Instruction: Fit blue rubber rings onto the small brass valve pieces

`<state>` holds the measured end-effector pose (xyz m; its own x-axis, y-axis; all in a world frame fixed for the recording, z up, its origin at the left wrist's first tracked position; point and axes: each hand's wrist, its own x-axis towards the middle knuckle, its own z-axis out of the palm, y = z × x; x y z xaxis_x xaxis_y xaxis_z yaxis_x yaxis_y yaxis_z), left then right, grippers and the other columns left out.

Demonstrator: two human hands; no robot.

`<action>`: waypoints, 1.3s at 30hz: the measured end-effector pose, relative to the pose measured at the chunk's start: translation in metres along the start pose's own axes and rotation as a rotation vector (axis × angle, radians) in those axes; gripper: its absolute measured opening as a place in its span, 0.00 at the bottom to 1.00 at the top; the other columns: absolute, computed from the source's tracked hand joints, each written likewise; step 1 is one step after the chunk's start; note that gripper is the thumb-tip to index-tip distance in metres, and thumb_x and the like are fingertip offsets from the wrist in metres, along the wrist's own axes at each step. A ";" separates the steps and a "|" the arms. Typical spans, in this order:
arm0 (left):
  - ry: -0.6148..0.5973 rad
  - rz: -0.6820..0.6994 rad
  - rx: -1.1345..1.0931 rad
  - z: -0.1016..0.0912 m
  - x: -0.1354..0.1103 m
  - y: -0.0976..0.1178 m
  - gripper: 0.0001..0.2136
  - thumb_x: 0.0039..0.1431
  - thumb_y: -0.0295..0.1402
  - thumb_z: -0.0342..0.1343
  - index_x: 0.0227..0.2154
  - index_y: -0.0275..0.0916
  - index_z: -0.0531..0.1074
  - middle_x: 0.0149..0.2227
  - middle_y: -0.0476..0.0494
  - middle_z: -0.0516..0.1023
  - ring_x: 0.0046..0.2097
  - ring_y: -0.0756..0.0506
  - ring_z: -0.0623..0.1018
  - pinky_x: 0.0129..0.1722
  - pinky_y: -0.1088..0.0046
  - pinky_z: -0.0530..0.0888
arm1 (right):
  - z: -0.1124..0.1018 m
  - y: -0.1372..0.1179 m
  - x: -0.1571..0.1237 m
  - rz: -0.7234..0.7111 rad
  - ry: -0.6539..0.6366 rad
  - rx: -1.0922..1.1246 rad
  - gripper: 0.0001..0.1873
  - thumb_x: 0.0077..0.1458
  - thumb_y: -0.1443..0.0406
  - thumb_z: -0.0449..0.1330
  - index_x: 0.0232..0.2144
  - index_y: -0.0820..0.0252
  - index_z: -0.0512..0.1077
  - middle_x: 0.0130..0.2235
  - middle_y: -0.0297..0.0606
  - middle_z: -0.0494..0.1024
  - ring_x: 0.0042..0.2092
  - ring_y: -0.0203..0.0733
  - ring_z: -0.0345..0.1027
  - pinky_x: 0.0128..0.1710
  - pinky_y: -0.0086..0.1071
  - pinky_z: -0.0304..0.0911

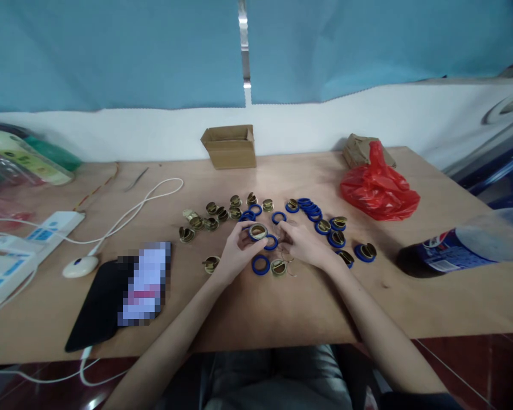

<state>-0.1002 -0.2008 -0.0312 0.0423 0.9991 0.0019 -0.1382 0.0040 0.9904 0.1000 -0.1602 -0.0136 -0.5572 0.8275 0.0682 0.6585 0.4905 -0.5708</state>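
Two loose pieces lie just on the near side of the grip: a lower blue ring [253, 265], flat on the wood, and beside it a small gold fitting [279, 267]. Above them the left hand [235, 253] pinches a gold disc [257, 231] between thumb and fingers, while the right hand [303, 244] curls close by on its right; whether those fingers clasp anything cannot be told, and thin wire-like strands show below them. Good handling here probably means a light, steady pinch at the rim, the disc kept level, the right fingertips working close in, and both wrists kept off the loose pieces. The disc looks round and metallic, with a pale rim and a darker brassy middle crossed by a slot-like mark. Another blue ring [276, 244] shows just right of it; contact there is unclear. A little beyond the grip, similar brassy pieces [211, 223] cluster to the left, and overlapping blue rings [314, 217] lie to the right. Farther out stand a red bag [380, 193], beyond and right, and a cardboard box [233, 154], almost straight ahead.
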 end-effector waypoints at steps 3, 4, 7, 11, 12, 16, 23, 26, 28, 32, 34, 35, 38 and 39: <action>0.003 0.008 0.015 -0.001 0.000 -0.001 0.22 0.48 0.36 0.70 0.45 0.42 0.69 0.44 0.43 0.81 0.47 0.42 0.81 0.50 0.62 0.76 | -0.003 -0.003 0.000 -0.037 0.005 0.068 0.11 0.49 0.79 0.59 0.30 0.59 0.67 0.31 0.35 0.71 0.35 0.40 0.64 0.34 0.31 0.54; 0.001 0.009 0.015 -0.001 0.000 -0.001 0.23 0.48 0.36 0.70 0.45 0.42 0.69 0.44 0.43 0.81 0.47 0.42 0.81 0.50 0.62 0.77 | -0.004 -0.005 0.000 -0.043 0.006 0.092 0.10 0.50 0.79 0.58 0.30 0.60 0.69 0.30 0.35 0.72 0.34 0.40 0.65 0.34 0.31 0.54; -0.009 0.007 0.011 0.000 0.000 -0.001 0.22 0.48 0.37 0.71 0.44 0.42 0.69 0.44 0.43 0.81 0.47 0.42 0.81 0.48 0.63 0.77 | -0.007 -0.008 -0.001 -0.034 0.030 0.179 0.08 0.55 0.76 0.58 0.33 0.59 0.71 0.29 0.33 0.74 0.32 0.38 0.67 0.34 0.30 0.58; -0.021 0.006 0.025 0.001 0.000 0.001 0.22 0.47 0.37 0.71 0.44 0.41 0.69 0.43 0.42 0.81 0.45 0.42 0.81 0.46 0.65 0.78 | -0.004 -0.002 0.000 0.023 0.110 0.378 0.07 0.56 0.69 0.63 0.38 0.59 0.71 0.29 0.32 0.76 0.30 0.37 0.70 0.33 0.31 0.63; -0.024 0.006 0.028 0.001 0.000 0.002 0.23 0.46 0.37 0.71 0.44 0.41 0.69 0.43 0.43 0.81 0.45 0.42 0.81 0.45 0.65 0.78 | -0.002 -0.001 0.001 0.045 0.127 0.444 0.08 0.56 0.68 0.64 0.39 0.58 0.71 0.29 0.31 0.76 0.29 0.37 0.70 0.32 0.31 0.65; -0.042 0.024 0.042 0.000 0.000 0.002 0.22 0.45 0.36 0.71 0.43 0.42 0.69 0.42 0.44 0.81 0.45 0.43 0.81 0.45 0.66 0.78 | 0.000 -0.001 0.002 0.113 0.158 0.721 0.15 0.52 0.64 0.67 0.41 0.56 0.67 0.29 0.30 0.77 0.27 0.36 0.72 0.29 0.32 0.69; -0.068 0.026 0.059 -0.001 0.000 -0.002 0.22 0.46 0.35 0.71 0.43 0.42 0.69 0.42 0.44 0.81 0.45 0.43 0.81 0.42 0.69 0.78 | -0.007 -0.010 0.002 0.256 0.170 0.977 0.23 0.42 0.59 0.74 0.36 0.55 0.67 0.31 0.30 0.78 0.30 0.39 0.76 0.30 0.34 0.74; -0.061 0.041 0.070 -0.001 0.000 -0.002 0.22 0.46 0.35 0.71 0.43 0.41 0.69 0.43 0.44 0.80 0.46 0.43 0.81 0.44 0.68 0.78 | -0.011 -0.011 0.002 0.182 0.144 0.937 0.20 0.41 0.58 0.74 0.33 0.58 0.72 0.31 0.33 0.79 0.33 0.38 0.75 0.38 0.34 0.73; -0.059 0.051 0.073 0.000 0.001 -0.002 0.22 0.46 0.34 0.71 0.43 0.41 0.69 0.43 0.44 0.80 0.46 0.44 0.81 0.45 0.68 0.78 | -0.013 -0.011 0.001 0.133 0.094 0.906 0.17 0.44 0.56 0.73 0.31 0.59 0.75 0.32 0.35 0.80 0.35 0.38 0.74 0.40 0.34 0.71; -0.063 0.099 0.097 0.000 0.000 -0.003 0.22 0.47 0.33 0.70 0.43 0.41 0.69 0.42 0.45 0.79 0.46 0.45 0.80 0.46 0.68 0.77 | -0.014 -0.014 0.000 0.096 0.068 0.870 0.14 0.47 0.55 0.71 0.29 0.58 0.78 0.31 0.34 0.79 0.34 0.38 0.72 0.39 0.34 0.69; -0.063 0.128 0.125 0.000 0.000 -0.004 0.21 0.48 0.32 0.70 0.44 0.41 0.69 0.42 0.45 0.79 0.46 0.46 0.80 0.46 0.69 0.77 | -0.014 -0.014 0.001 0.075 0.094 0.846 0.14 0.49 0.54 0.70 0.28 0.58 0.77 0.31 0.34 0.78 0.34 0.37 0.71 0.39 0.34 0.67; -0.064 0.139 0.139 0.000 0.000 -0.004 0.21 0.48 0.32 0.70 0.44 0.41 0.69 0.42 0.45 0.79 0.45 0.46 0.80 0.46 0.69 0.77 | -0.014 -0.014 0.001 0.060 0.110 0.831 0.14 0.51 0.54 0.69 0.27 0.58 0.77 0.32 0.34 0.78 0.34 0.38 0.71 0.39 0.35 0.67; -0.064 0.156 0.175 0.001 -0.001 -0.005 0.20 0.49 0.33 0.69 0.45 0.41 0.69 0.42 0.44 0.79 0.44 0.46 0.80 0.41 0.70 0.78 | -0.015 -0.014 0.002 0.026 0.181 0.765 0.15 0.53 0.53 0.67 0.27 0.58 0.77 0.34 0.36 0.76 0.36 0.38 0.70 0.40 0.35 0.66; -0.061 0.161 0.189 0.001 -0.001 -0.005 0.20 0.50 0.33 0.69 0.45 0.41 0.69 0.42 0.44 0.79 0.43 0.46 0.80 0.40 0.71 0.78 | -0.015 -0.013 0.002 0.025 0.204 0.739 0.15 0.53 0.53 0.67 0.27 0.58 0.77 0.34 0.36 0.76 0.36 0.38 0.69 0.39 0.35 0.66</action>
<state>-0.0985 -0.2023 -0.0357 0.0956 0.9818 0.1643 0.0388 -0.1686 0.9849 0.0978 -0.1610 0.0069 -0.3952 0.9052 0.1564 0.1206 0.2199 -0.9680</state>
